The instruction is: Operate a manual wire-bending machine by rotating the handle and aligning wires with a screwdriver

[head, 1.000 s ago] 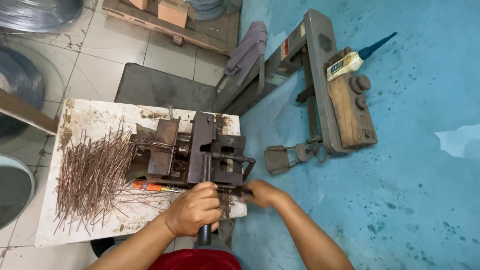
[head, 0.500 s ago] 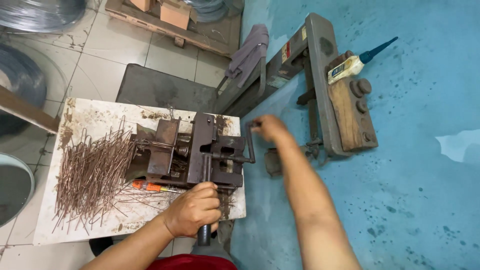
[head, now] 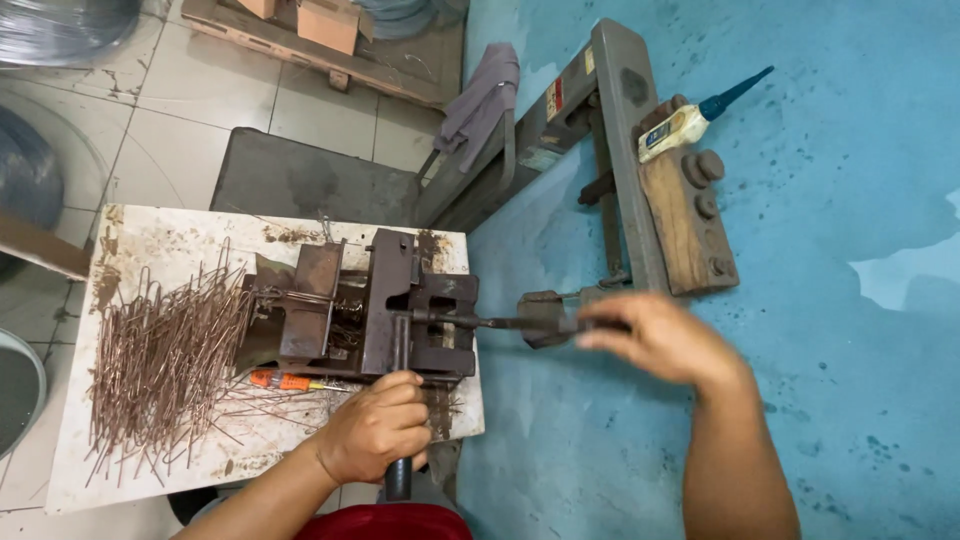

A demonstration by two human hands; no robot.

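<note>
Meanwhile the right hand (head: 665,340) has dropped back from beside the grey frame (head: 625,150) to the rod (head: 500,323) jutting from the bending jig (head: 370,315), fingers curled loosely by its end; whether they grip it I cannot tell. Its partner, the left hand (head: 375,428), stays clenched round the jig's dark lever (head: 398,400) at the surface (head: 160,235) edge, beside the piled wires (head: 165,360), so a fresh bending stroke looks under way.

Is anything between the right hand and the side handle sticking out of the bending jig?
Nothing visible. The right hand is blurred and right at the outer end of the side handle; whether it grips it is unclear.

L hand (head: 375,438) grips lever (head: 398,400) of bending jig (head: 385,312); R hand (head: 660,340) on side handle (head: 500,323); wire pile (head: 165,360) on board (head: 150,240).
</note>
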